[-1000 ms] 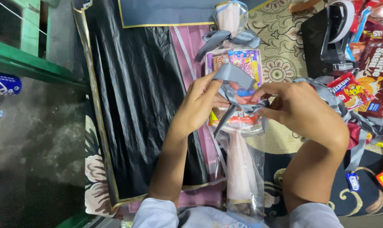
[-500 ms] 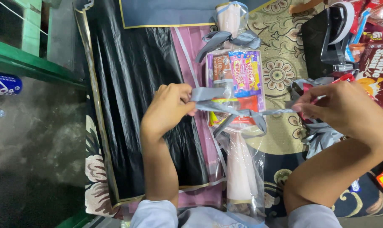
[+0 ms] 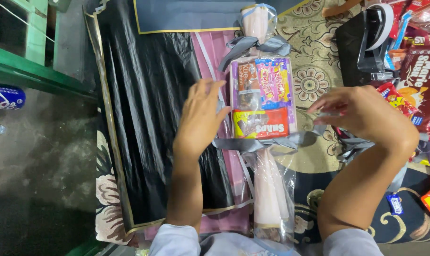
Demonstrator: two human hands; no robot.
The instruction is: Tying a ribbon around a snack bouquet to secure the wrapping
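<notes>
Bare grey concrete floor at far left, green painted rail slanting across it, a blue drink can lying beside the rail. Next over: black wrapping sheet with a gold edge, spread flat on a patterned carpet; a pink sheet lies partly under its right side.

Left hand: open, fingers spread and pointing up, holding nothing, palm hovering over the seam of black and pink sheets, just beside the snack bundle.

Snack bundle: clear cellophane cone lying lengthwise along the centre, colourful snack packets inside, a red packet lowest. Grey ribbon bow tied near the top end. A second grey ribbon is wrapped across just below the red packet, its ends trailing to either side.

Right hand: loosely open, fingers curved and pointing left, close to the bundle; cannot tell whether it touches the ribbon end trailing below it.

Further right: black tape dispenser, then a heap of red snack packets at the edge, a small blue wrapped sweet on the carpet lower down
</notes>
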